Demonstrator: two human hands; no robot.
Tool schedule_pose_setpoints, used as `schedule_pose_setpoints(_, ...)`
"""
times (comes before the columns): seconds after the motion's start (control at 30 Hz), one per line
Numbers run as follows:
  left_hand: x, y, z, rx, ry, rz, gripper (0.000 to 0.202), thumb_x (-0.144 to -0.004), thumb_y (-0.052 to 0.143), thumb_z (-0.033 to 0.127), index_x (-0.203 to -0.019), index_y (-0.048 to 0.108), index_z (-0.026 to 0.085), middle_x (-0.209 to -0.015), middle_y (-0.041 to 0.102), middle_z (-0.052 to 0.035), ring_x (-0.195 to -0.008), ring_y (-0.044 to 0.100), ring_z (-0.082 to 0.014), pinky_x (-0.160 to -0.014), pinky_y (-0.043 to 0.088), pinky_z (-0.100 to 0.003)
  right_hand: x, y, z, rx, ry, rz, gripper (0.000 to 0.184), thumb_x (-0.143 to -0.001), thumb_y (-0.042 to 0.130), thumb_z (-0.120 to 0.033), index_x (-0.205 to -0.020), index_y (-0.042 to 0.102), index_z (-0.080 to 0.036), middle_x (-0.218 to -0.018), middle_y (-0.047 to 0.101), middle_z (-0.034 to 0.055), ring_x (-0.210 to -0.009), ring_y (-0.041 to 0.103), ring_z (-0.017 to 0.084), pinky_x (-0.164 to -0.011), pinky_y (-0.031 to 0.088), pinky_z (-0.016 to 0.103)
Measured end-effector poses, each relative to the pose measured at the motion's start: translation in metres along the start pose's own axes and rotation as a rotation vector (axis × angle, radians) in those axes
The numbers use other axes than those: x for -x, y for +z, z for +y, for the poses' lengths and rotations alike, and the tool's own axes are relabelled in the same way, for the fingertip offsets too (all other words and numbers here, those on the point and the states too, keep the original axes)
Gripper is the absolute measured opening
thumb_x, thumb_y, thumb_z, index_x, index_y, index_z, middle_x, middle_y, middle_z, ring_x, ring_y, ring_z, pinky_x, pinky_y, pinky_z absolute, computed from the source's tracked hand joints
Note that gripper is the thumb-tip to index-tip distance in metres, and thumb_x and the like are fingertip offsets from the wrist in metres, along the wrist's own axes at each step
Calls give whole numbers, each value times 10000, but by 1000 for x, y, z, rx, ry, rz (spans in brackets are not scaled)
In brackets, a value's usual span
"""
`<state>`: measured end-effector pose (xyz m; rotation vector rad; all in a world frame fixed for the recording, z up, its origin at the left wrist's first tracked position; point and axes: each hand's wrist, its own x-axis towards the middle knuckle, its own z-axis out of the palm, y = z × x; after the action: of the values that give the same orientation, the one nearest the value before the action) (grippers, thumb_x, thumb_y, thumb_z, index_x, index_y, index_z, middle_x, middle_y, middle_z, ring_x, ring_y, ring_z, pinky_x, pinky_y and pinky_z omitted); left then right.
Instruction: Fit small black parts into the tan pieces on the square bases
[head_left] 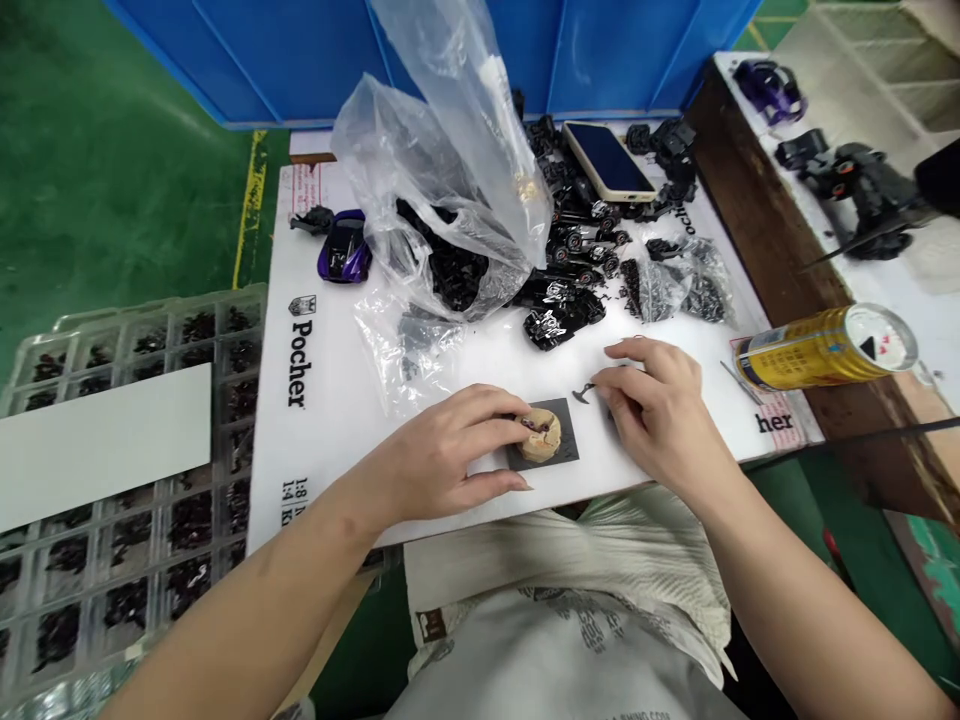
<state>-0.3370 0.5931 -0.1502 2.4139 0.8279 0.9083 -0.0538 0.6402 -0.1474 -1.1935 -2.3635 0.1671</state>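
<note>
My left hand (457,450) rests on the white board with fingers stretched out and thumb apart. Its fingertips touch the left side of a tan, putty-like lump (551,437), cracked on top, with small dark bits in it by my fingertips. Under the lump lies a dark grey square pad (564,457). My right hand (660,410) is to the right of the pad, thumb and fingers pinched. From its fingertips sticks out a small black T-shaped part (582,393), pointing left just above the board. The pinched end is hidden by my fingers.
Behind are an open plastic bag (450,200) of black parts, black model car pieces (562,315) and a phone (609,160). A purple car body (345,246) sits left; a yellow can (814,350) stands right. A compartment tray (150,480) lies left of the board.
</note>
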Motion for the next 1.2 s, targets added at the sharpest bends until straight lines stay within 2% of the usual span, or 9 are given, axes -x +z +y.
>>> schedule_pose_setpoints(0.13,1,0,0,2,-15,-13,291,-1003,693,341,-1205,648,137,-1281,685,-173,-1182,657,-281,-1005,606,-451,-14,-7,5,-14,-24,-137,195,-1024,555,-125,-1001,715,-235,-1177,674,74,-1105,609,273,-949,442,470)
schedule_pose_setpoints(0.27,1,0,0,2,-14,-15,267,-1007,686,324,-1203,646,147,-1284,682,-160,-1191,649,-274,-1001,607,-440,-23,-10,8,-13,-48,-184,188,-1016,577,-137,-976,733,-233,-1116,685,67,-1029,600,261,-899,446,452)
schedule_pose_setpoints(0.37,1,0,0,-1,-20,-10,249,-1012,676,301,-1207,640,150,-1289,680,-153,-1198,644,-267,-1002,605,-427,-23,-9,8,-23,-43,-187,199,-1007,574,-127,-1017,742,-234,-1139,681,78,-1071,601,273,-927,452,463)
schedule_pose_setpoints(0.5,1,0,0,-5,-12,-7,266,-1004,689,302,-1213,643,143,-1284,680,-159,-1187,651,-269,-1001,604,-432,-17,-8,6,-43,-41,-152,183,-1008,581,-144,-1090,729,-213,-1199,669,95,-1145,608,285,-995,459,479)
schedule_pose_setpoints(0.7,1,1,-1,6,-6,-4,244,-1000,693,284,-1188,651,136,-1264,682,-163,-1174,654,-269,-1005,599,-431,-8,-4,5,-25,-25,-79,190,-1011,587,-186,-1152,712,-208,-1224,675,103,-1180,622,302,-1010,471,497)
schedule_pose_setpoints(0.97,1,1,-1,-11,1,8,232,-989,706,269,-1168,648,133,-1249,690,-162,-1158,657,-268,-1006,596,-429,-4,7,2,38,-22,23,179,-967,608,-136,-1101,703,-208,-1210,695,81,-1246,616,309,-1068,422,515)
schedule_pose_setpoints(1.2,1,1,-1,-10,-8,11,225,-991,705,273,-1161,646,139,-1237,687,-157,-1155,657,-257,-999,600,-406,-2,12,1,66,-30,86,153,-956,613,-136,-1068,688,-210,-1196,706,81,-1248,628,309,-1072,432,507)
